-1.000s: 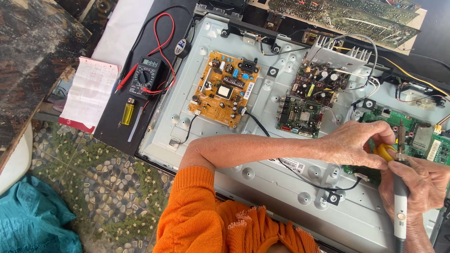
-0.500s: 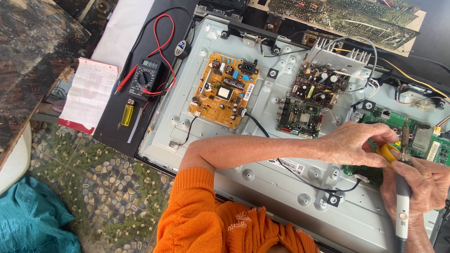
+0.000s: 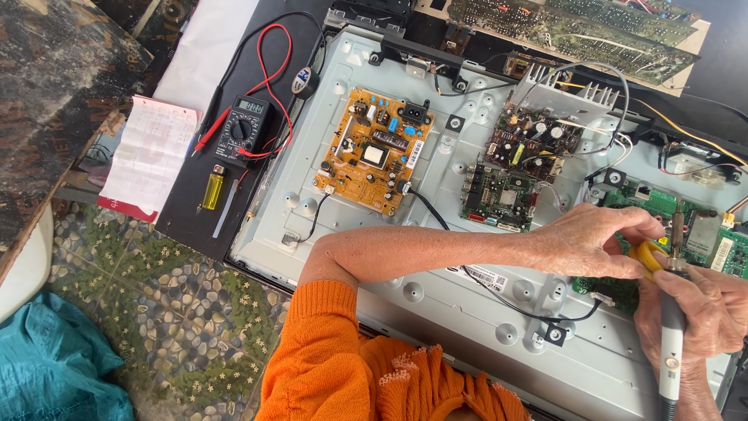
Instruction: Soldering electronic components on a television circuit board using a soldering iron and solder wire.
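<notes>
The right hand (image 3: 705, 316) is gripping a soldering iron (image 3: 672, 343) over the green board (image 3: 662, 206) at three o'clock; the left hand (image 3: 588, 242) is pinching a yellow tool (image 3: 648, 256).

Multimeter (image 3: 243, 130) left of panel (image 3: 436, 304), lighter (image 3: 212, 191) just before it, notepad (image 3: 148, 156) farther left.

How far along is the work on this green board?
Done: the back is off, so the metal chassis and its boards lie bare, and a multimeter sits beside it. In hand: the right hand holds a soldering iron with its tip on the green board, while the left hand grips a yellow tool there. Left: nothing is closed up yet.
</notes>
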